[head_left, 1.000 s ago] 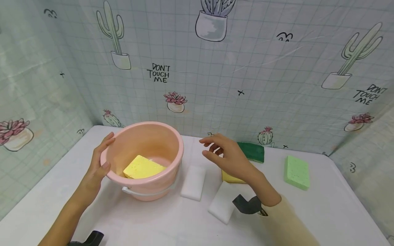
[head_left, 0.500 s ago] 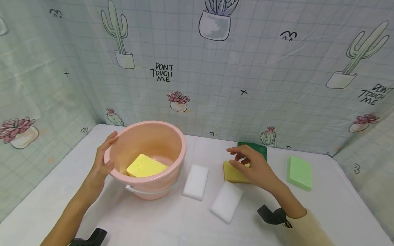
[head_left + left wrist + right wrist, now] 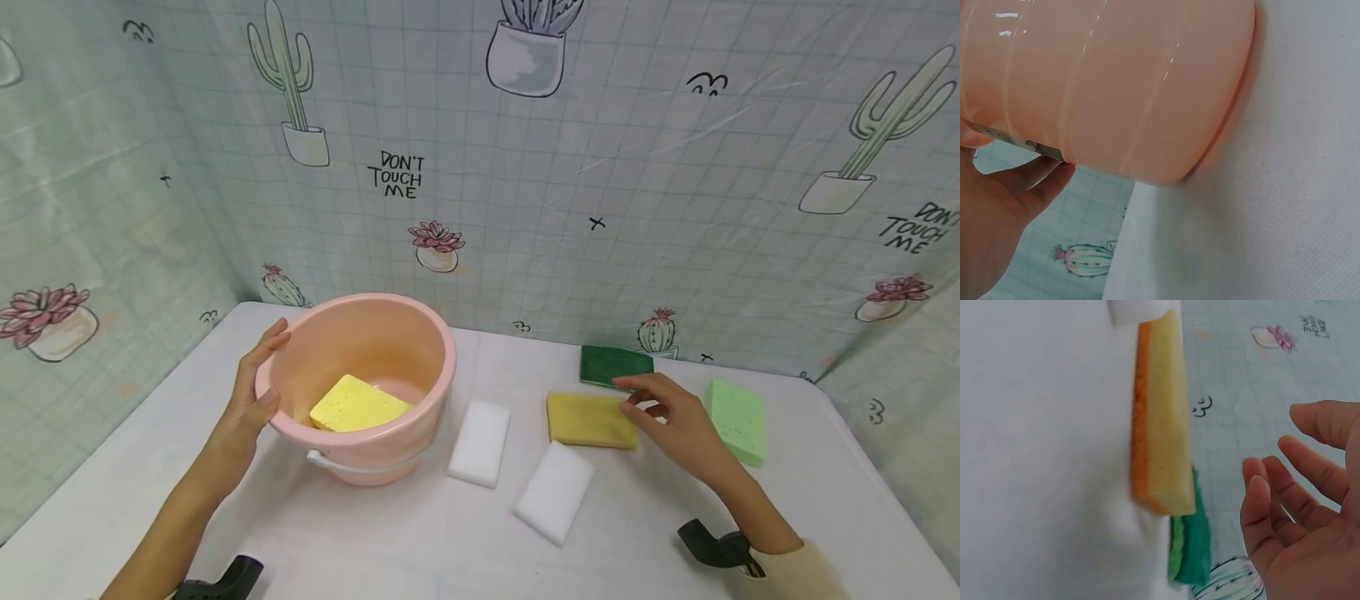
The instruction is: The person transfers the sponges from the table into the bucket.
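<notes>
In the head view my left hand (image 3: 240, 417) holds the rim of a pink bucket (image 3: 375, 462) at its left side, with the thumb over the rim and the fingers on the outside. From the left wrist, the bucket's ribbed wall (image 3: 1129, 75) fills much of the view. A bright yellow sponge (image 3: 356, 406) lies inside. My right hand (image 3: 682, 429) hovers with nothing in it, its fingers loosely bent. It overlaps the right end of a dull yellow sponge (image 3: 588, 421), which shows an orange lower layer in the right wrist view.
Two white sponges (image 3: 480, 444) lie right of the bucket. A dark green sponge (image 3: 611, 365) is near the back edge, and a light green sponge (image 3: 738, 423) sits farther right. A printed curtain (image 3: 525, 183) stands behind the white table (image 3: 420, 542).
My right hand has moved rightward from beside the bucket, across the dull yellow sponge to its right end. The left hand stays on the bucket; the view has shifted slightly.
</notes>
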The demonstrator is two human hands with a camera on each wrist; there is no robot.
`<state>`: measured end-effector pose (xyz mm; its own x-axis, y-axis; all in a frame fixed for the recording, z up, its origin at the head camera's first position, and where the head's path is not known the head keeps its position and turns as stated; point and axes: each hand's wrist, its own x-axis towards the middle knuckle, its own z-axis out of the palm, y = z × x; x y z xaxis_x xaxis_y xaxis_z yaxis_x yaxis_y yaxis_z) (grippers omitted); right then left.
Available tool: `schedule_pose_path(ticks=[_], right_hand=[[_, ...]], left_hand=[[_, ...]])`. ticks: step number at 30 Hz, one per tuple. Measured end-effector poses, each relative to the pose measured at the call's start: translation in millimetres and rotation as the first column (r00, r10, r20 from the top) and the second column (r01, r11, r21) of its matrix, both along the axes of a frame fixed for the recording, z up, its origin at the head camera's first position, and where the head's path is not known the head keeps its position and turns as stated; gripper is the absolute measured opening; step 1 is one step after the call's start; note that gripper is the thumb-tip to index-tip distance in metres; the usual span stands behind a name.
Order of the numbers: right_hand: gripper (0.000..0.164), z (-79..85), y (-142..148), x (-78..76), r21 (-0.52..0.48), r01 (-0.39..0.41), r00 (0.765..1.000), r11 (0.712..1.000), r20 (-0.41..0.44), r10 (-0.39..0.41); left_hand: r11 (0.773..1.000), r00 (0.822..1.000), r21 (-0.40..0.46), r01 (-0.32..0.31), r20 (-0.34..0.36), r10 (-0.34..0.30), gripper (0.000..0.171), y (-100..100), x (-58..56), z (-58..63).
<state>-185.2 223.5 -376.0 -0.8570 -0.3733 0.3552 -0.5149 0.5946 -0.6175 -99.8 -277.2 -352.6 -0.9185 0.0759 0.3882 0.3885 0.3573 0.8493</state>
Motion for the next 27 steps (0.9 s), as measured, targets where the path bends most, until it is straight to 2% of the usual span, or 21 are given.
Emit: schedule_pose_path(ticks=[7,14,19,27], right_hand=[[0.038,-11.3,14,1.3,-0.038,0.038,0.986,0.999,0.165,-0.032],[0.055,-23.3,25,-1.9,-0.122,-0.044,0.933,0.992,0.351,0.084],[0.065,-30.5,28,-4.6,-0.157,-0.074,0.916,0.985,0.381,0.129],[0.076,-34.5,29,-6.0,-0.120,-0.109,0.906,0.987,0.396,0.148]], left_hand=[[1.000,1.000,0.003,-0.010,0.005,0.010,0.060,1,-1.8,3.7],[0.999,0.999,-0.001,-0.042,0.017,0.042,0.059,5,2.4,2.6],[0.999,0.999,-0.002,-0.041,0.017,0.041,0.059,5,2.6,1.9],[1.000,1.000,-0.007,-0.026,0.014,0.026,0.060,4,1.1,2.2]])
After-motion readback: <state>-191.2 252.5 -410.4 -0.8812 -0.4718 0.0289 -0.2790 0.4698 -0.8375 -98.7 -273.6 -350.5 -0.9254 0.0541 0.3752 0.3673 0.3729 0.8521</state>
